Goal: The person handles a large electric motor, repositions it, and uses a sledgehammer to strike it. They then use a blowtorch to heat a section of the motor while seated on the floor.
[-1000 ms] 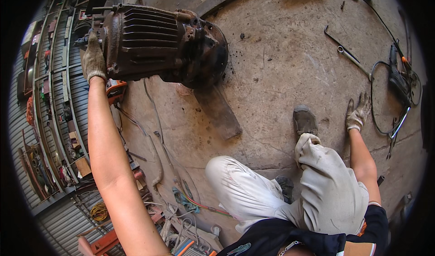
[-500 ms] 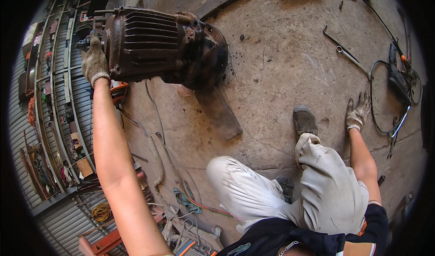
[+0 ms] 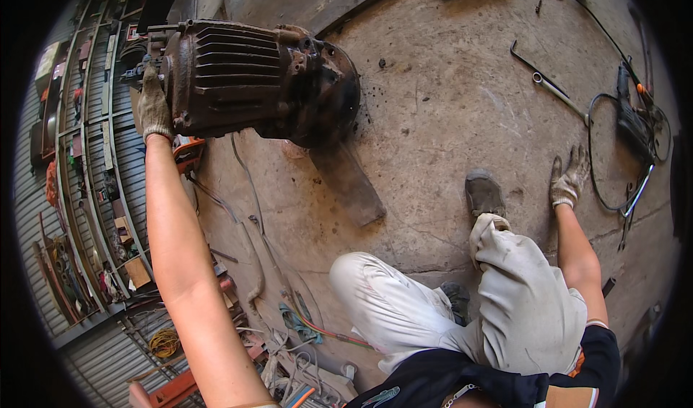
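A rusty finned motor housing (image 3: pixel 234 80) stands on the floor at upper left, its dark round flange end down and its other end toward the camera. My left hand (image 3: pixel 154 107), in a knitted work glove, grips the housing's upper end beside some small metal fittings (image 3: pixel 137 72). Some of its fingers are hidden by the glove and fittings. Far to the right, my gloved right hand (image 3: pixel 569 179) rests on the concrete floor with fingers spread, holding nothing. A flat dark plate (image 3: pixel 354 188) lies on the floor, partly covered by the flange.
To the right lie a combination wrench (image 3: pixel 559 94), a bent bar (image 3: pixel 521 56) and a black power tool (image 3: pixel 634 130) with a looping cord. Hoses and cables (image 3: pixel 263 235) run along the left. Shelving (image 3: pixel 86 134) holds assorted parts. My shoe (image 3: pixel 485 191) is near my right hand.
The upper end of the motor housing has shifted slightly downward in the picture, and my left hand with it. My right hand stays where it was on the floor.
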`<state>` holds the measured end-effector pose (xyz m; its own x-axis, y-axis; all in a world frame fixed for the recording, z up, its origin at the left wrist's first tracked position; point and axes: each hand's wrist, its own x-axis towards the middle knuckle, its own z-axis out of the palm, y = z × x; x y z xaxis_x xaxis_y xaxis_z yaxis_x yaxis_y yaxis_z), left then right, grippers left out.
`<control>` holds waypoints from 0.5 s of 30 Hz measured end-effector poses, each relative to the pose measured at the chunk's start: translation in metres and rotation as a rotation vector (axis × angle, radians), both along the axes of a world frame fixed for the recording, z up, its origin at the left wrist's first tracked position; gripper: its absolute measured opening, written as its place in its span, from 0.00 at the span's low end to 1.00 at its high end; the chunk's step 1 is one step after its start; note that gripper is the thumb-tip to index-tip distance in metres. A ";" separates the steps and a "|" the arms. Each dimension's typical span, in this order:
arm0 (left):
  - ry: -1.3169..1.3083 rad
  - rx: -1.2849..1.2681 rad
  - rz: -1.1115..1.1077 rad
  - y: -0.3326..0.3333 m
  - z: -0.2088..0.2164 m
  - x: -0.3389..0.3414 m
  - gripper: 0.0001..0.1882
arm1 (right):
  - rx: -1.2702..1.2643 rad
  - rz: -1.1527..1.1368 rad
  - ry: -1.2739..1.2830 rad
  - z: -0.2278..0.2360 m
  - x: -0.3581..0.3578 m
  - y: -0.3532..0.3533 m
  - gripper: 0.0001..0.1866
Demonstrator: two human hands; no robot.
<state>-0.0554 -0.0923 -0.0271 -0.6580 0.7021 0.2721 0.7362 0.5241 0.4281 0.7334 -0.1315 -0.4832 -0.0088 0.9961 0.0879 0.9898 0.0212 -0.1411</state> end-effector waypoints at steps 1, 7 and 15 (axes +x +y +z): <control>-0.154 0.034 0.004 0.000 0.000 0.000 0.51 | -0.003 -0.002 -0.007 0.000 0.000 0.000 0.34; -0.451 0.062 -0.044 0.003 0.000 -0.005 0.51 | 0.025 0.005 0.010 0.000 0.000 0.000 0.34; -0.181 0.007 0.062 0.000 -0.001 -0.001 0.49 | 0.001 -0.005 0.014 0.002 -0.001 0.000 0.34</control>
<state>-0.0568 -0.0925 -0.0282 -0.7386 0.6573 0.1501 0.6135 0.5628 0.5540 0.7322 -0.1318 -0.4811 -0.0029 0.9960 0.0888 0.9879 0.0166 -0.1545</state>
